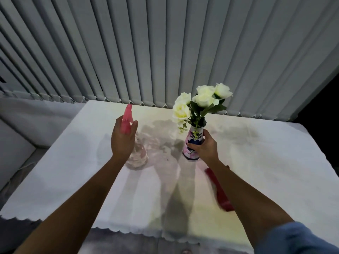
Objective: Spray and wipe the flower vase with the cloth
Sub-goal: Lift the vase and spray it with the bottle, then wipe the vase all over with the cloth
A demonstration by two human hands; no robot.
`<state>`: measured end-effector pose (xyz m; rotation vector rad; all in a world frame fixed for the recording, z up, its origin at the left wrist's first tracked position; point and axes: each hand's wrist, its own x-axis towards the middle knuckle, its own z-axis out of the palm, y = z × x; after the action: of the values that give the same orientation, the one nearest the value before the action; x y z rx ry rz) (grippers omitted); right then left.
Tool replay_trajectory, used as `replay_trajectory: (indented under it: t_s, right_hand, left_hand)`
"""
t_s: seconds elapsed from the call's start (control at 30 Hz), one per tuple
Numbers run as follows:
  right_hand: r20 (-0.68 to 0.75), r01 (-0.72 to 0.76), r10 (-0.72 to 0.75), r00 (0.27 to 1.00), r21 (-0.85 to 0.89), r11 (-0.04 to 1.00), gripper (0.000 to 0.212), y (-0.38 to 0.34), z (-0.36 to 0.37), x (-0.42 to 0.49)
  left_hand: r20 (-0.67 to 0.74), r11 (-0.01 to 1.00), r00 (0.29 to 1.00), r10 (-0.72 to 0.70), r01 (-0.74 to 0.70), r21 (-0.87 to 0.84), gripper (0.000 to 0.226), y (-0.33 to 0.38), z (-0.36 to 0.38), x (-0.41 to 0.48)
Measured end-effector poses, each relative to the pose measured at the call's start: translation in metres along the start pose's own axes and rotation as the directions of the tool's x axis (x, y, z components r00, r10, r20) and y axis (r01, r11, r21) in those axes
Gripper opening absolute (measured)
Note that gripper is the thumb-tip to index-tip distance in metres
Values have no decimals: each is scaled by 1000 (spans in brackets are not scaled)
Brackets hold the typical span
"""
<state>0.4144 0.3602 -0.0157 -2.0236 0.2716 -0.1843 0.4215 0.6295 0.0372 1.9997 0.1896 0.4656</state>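
Note:
A slim painted vase (194, 138) with blue and pink flowers stands upright on the table, holding white roses (200, 101). My right hand (203, 147) is wrapped around its lower body. To the left stands a clear spray bottle (138, 153) with a pink trigger head (127, 118). My left hand (122, 138) is around the bottle's neck, fingers curled at the pink head. A red cloth (220, 193) lies on the table under my right forearm, partly hidden by it.
The table carries a white cloth with a scalloped edge (73, 180). Grey vertical blinds (165, 52) hang close behind the table. A grey sofa arm (22, 136) sits to the left.

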Motion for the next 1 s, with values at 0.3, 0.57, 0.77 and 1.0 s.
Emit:
replay_trajectory:
  t_s: [0.3,0.57,0.77,1.0]
  right_hand:
    - [102,-45,38,994,65,997,76,11,-2,-1]
    - [-53,-117,107,993,-634,765,64,62,-38,-66]
    - [150,6,184,971,-789,615,64,92,-43,-102]
    - [121,-25,193,974,-785,619,63,98,-41,-108]
  left_hand:
    - [-100,982,978,-186,189,22,35,-4,71,-102]
    - [541,989,840,-47,-37,144,70,1,124,-70]
    - [599,992,798,-70,-8,126,90,10,158,-47]
    - [652,995,757,-52,-15,97,69,3,172,-47]
